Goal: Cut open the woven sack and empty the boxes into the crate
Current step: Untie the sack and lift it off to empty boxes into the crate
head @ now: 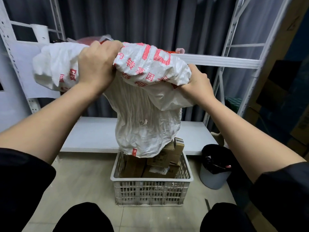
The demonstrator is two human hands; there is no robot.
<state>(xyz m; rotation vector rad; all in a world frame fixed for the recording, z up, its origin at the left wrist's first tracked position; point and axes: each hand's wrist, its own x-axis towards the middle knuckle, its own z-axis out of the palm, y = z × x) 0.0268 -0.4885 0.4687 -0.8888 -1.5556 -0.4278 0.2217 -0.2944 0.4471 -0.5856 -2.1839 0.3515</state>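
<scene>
1. Two bare hands up high, both clamped on the same thing — the left hand (97, 64) has its fingers curled tight into a bunched fold at the top of the white woven plastic sack with red printed characters (143, 101).
2. Right hand (198, 81) is closed on the sack's other upper corner, thumb side tucked under the fabric, so the sack hangs upside down between the two fists.
3. Sack's open mouth points down, its ragged lower edge sitting right over the crate and touching the top boxes.
4. Below it, the white slotted plastic crate (151, 190) stands on the pale tiled floor (80, 180), already heaped with brown cardboard boxes (164, 156) — a couple stick up above the rim at a tilt.
5. Just right of the crate is a round grey bin with a black liner bag (214, 166).
6. Behind everything: white metal shelving (215, 61) and a dark grey curtain (150, 19).
</scene>
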